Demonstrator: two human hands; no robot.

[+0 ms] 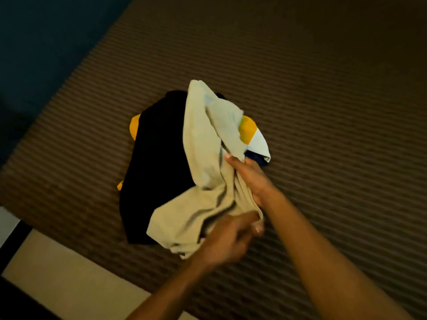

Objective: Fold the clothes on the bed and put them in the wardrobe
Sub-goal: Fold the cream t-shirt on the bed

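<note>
A small heap of clothes lies on the brown striped bed (323, 100). On top is a crumpled beige garment (201, 144). Under it lie a black garment (157, 158) and a yellow, white and navy piece (250, 132) that sticks out at the right. My right hand (248, 176) grips a bunched fold of the beige garment near its middle. My left hand (227, 239), blurred, grips the same garment's near edge, fingers curled into the cloth. The wardrobe is out of view.
The bed's near edge runs diagonally at the lower left, with a dark frame (13, 239) and pale floor (57, 280) beyond it. A dark wall or furniture (46, 42) fills the upper left corner.
</note>
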